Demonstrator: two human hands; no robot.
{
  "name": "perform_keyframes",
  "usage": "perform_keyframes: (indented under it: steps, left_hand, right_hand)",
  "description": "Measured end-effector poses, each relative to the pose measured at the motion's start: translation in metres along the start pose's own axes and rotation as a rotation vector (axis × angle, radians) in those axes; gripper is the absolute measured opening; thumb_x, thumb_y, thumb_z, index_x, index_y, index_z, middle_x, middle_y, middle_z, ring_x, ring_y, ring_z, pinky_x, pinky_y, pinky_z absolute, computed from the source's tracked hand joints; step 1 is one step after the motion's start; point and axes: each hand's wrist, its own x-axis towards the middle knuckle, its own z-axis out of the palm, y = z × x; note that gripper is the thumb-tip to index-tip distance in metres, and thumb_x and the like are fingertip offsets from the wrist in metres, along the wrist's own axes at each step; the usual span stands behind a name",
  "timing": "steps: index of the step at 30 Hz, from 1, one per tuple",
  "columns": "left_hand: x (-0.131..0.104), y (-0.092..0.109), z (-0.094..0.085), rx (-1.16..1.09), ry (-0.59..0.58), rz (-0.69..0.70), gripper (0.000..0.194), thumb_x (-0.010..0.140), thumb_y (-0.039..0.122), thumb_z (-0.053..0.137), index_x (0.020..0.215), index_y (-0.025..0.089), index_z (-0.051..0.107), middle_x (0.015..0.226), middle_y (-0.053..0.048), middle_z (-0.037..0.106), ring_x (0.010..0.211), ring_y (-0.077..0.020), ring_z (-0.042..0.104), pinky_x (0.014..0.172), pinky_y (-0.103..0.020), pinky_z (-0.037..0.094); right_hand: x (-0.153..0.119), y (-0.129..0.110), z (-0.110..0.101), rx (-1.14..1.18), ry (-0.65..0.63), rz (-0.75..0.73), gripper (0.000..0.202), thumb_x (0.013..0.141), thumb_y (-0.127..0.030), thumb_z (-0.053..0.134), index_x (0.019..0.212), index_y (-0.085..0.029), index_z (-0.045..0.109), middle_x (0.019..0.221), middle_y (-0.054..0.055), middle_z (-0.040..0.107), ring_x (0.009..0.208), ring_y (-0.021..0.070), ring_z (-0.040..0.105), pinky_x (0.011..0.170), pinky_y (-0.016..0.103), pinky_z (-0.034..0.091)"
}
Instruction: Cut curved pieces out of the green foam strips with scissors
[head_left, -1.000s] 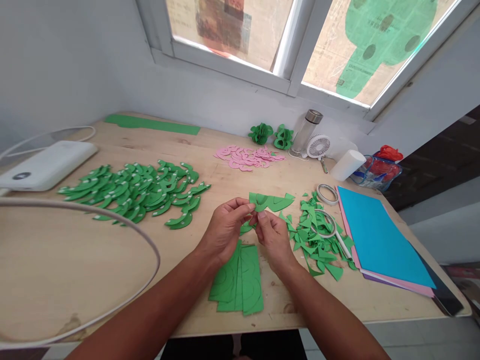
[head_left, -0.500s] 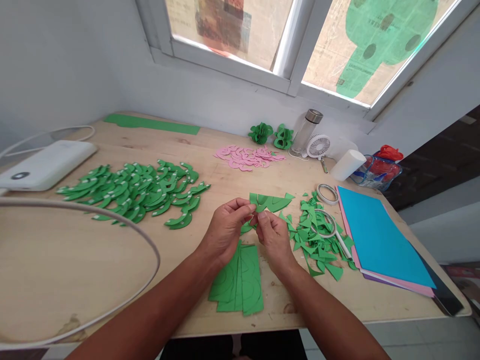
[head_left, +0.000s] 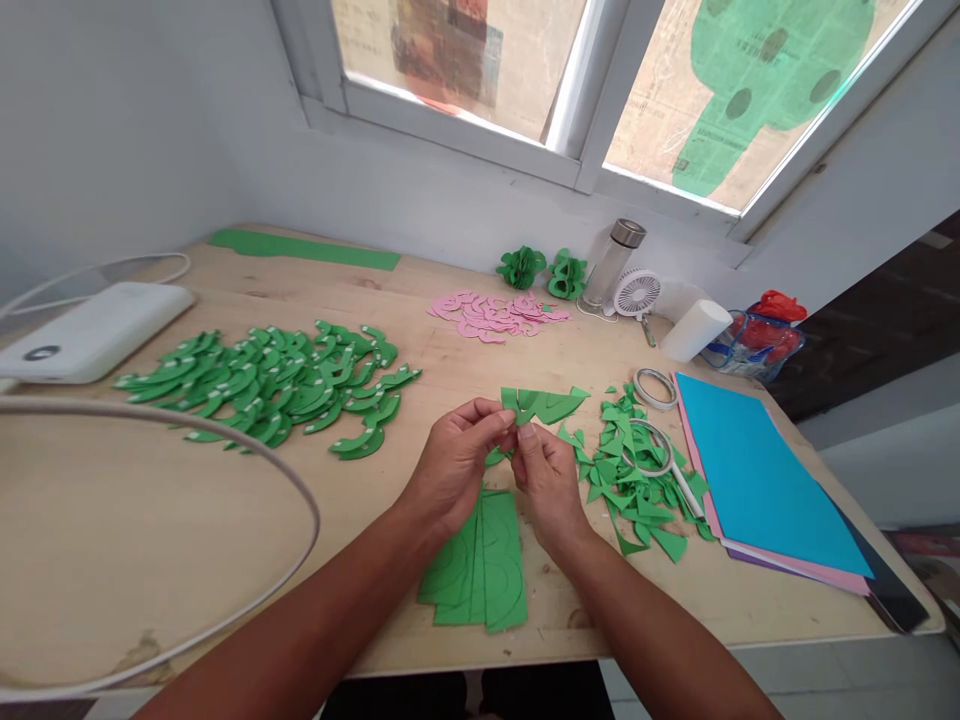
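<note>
My left hand and my right hand meet in front of me, thumbs and fingertips pinched close together. Between them is a piece of green paper with curved outlines and cut edges, its wide part sticking out beyond the fingers. The fingertips partly hide it. Just below my hands lies a small stack of green paper strips with curves drawn on them. A heap of green paper scraps sits right of my right hand, with a white-rimmed magnifying glass resting on it.
To the left lie many curved green paper pieces with white tabs, a white power bank and a looping cable. Pink paper pieces and a glass bottle are farther back. Blue sheets and a tape roll lie right.
Almost nothing differs. Both hands stay pinched on the green paper, which has shifted very slightly to the right.
</note>
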Motion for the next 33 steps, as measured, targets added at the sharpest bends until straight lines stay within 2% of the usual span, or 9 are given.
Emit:
perform_keyframes:
  steps: [20,33]
  left_hand:
    - [0.001,-0.0015,-0.0008,0.021,-0.016,-0.023,0.02,0.063,0.023,0.077,0.06,0.017,0.059,0.059,0.003,0.051,0.063,-0.0121,0.049,0.066,-0.027,0.041]
    - [0.0026,-0.0028,-0.0026,0.001,-0.013,0.01,0.018,0.063,0.021,0.077,0.063,0.016,0.06,0.061,0.004,0.053,0.062,-0.0103,0.047,0.064,-0.025,0.041]
  right_hand:
    - [-0.0003,0.0064,-0.0005,0.026,0.017,-0.008,0.048,0.085,-0.061,0.052,0.068,-0.017,0.058,0.047,-0.008,0.03,0.042,0.0083,0.023,0.041,0.024,0.017]
    - [-0.0008,0.0046,-0.0008,0.025,0.008,0.007,0.046,0.085,-0.06,0.053,0.069,-0.017,0.057,0.047,-0.009,0.03,0.043,0.008,0.024,0.041,0.024,0.017]
